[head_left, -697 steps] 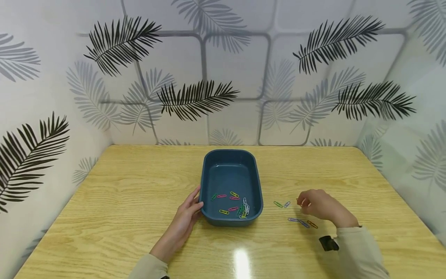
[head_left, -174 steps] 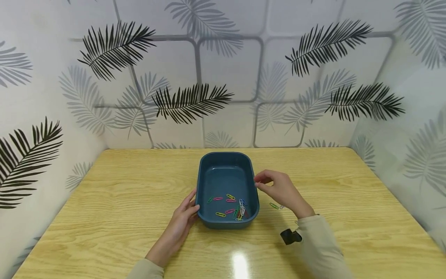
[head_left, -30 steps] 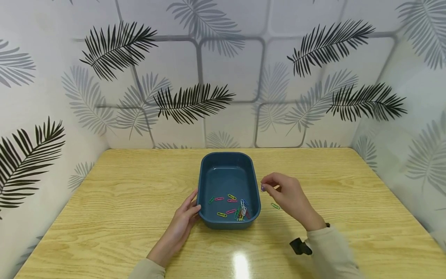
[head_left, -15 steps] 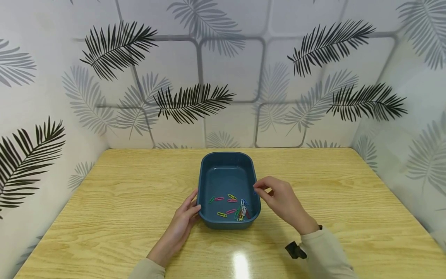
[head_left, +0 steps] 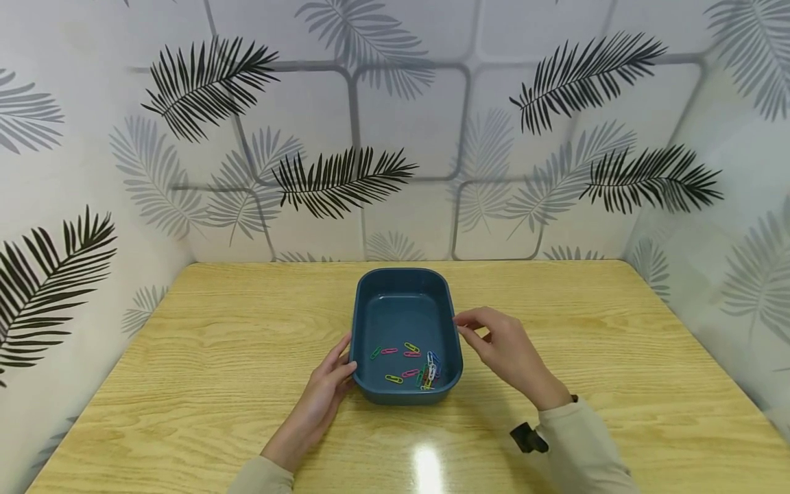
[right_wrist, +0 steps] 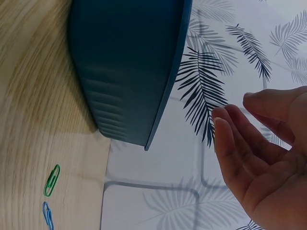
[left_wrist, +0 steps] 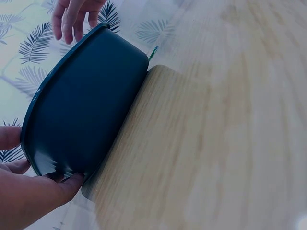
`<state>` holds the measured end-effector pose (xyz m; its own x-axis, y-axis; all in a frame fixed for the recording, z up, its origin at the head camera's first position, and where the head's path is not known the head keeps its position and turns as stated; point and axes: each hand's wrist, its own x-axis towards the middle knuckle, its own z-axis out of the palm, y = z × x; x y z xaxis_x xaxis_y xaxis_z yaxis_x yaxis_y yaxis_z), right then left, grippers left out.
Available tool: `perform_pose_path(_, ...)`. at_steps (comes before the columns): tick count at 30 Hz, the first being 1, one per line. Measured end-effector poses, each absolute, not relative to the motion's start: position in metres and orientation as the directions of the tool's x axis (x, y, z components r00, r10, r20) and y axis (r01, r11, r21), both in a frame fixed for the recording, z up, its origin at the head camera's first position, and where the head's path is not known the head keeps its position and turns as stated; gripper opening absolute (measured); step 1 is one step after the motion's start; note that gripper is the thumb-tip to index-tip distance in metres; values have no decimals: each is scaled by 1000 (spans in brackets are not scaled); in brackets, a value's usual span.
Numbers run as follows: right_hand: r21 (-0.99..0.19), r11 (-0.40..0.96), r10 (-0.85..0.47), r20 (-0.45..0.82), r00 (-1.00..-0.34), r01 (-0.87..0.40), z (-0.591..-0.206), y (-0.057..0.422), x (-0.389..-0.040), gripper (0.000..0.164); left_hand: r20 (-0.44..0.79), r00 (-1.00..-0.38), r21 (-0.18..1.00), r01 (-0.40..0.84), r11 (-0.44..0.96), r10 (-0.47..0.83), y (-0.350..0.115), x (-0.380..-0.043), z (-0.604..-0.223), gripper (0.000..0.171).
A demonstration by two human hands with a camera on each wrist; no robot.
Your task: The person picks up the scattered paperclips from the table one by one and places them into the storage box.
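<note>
A dark blue plastic bin [head_left: 404,274] stands on the wooden table, with several coloured paper clips lying towards its near end. Among them are a yellow paper clip [head_left: 393,379], a pink paper clip [head_left: 389,350] and a white paper clip [head_left: 431,372]. My left hand [head_left: 324,387] holds the bin at its near left corner, thumb by the rim. Beside the right rim is my right hand [head_left: 503,346]; in the right wrist view its fingers are apart, with nothing between them. That view also shows a green paper clip [right_wrist: 52,180] and a blue paper clip [right_wrist: 47,215] on the table.
The light wood table [head_left: 247,309] reaches back to a wall [head_left: 407,219] with leaf patterns. More patterned wall stands at both sides. A bright reflection lies on the tabletop in front of the bin.
My right hand has carried a bluish paper clip over the bin's right rim and let it go; it lies among the others. That hand has drawn back slightly. The left hand keeps its place.
</note>
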<state>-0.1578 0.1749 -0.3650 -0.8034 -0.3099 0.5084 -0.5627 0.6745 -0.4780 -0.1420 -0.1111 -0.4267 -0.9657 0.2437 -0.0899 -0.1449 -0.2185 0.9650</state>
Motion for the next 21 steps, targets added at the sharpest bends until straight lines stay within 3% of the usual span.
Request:
perform_pose_path(16, -493, 679, -328, 459, -826, -544, -365, 179, -159, 16, -81, -965, 963, -141, -232, 251, -111, -142, -428, 60)
perform_pose_path(21, -530, 689, -304, 408, -861, -495, -372, 194, -168, 17, -84, -964, 962, -144, -231, 252, -111, -142, -428, 60)
